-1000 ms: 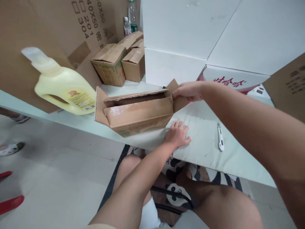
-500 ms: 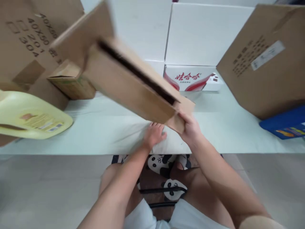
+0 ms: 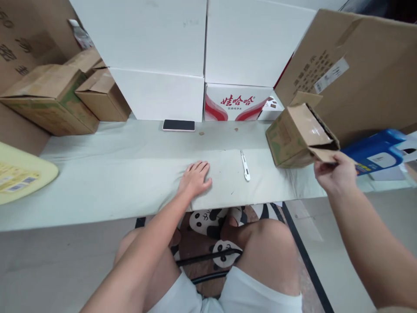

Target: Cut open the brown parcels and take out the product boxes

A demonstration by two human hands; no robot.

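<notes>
One small open brown cardboard box [image 3: 293, 134], tilted at the right end of the pale green counter [image 3: 114, 174], an end flap pinched by the closed fingers of the right hand [image 3: 335, 174]; left hand [image 3: 194, 176] laid flat and open on the counter, well apart from the box; white utility knife [image 3: 245, 165] lain between the hands; black phone [image 3: 179, 125] set at the counter's back
</notes>
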